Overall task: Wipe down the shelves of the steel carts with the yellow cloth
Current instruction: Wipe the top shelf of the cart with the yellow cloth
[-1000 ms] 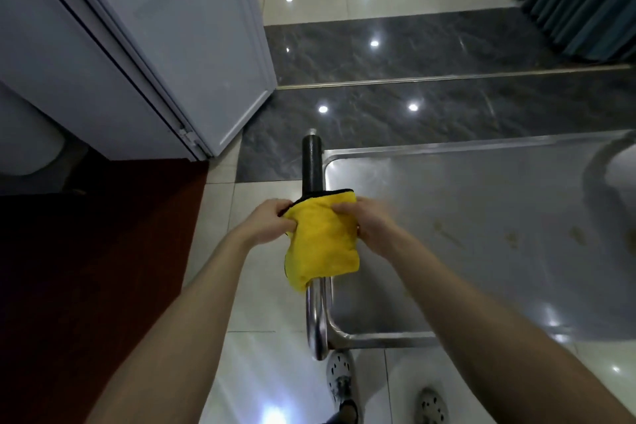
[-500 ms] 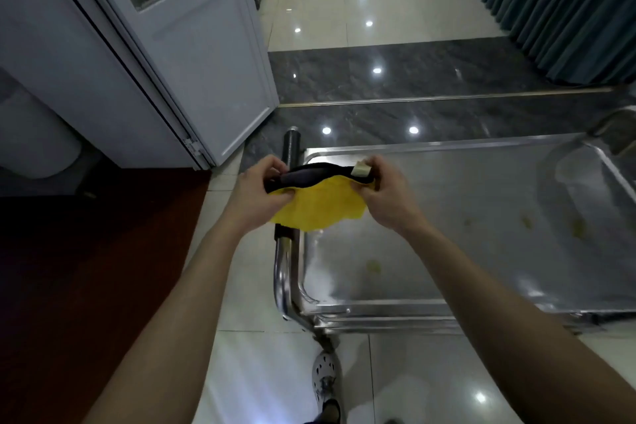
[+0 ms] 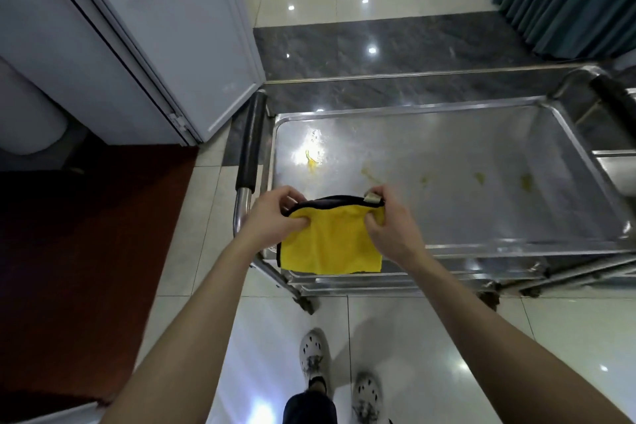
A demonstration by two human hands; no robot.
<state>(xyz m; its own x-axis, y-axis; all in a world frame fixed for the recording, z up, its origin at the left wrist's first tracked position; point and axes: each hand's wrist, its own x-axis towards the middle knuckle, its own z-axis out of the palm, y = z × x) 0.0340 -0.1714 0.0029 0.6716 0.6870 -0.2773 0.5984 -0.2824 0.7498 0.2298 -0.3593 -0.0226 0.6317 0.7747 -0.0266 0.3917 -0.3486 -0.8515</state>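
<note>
You will find no writing, brand, number or sign here that can be read. The one label is a small pale tag (image 3: 373, 197) at the top right corner of the yellow cloth with a black hem (image 3: 330, 244), just beside your right hand (image 3: 392, 231). Any print on it is too small to make out.

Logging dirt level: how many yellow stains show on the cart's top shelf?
5 stains: one near the shelf's left end, four more strung rightward from it. The cloth may hide others.
</note>
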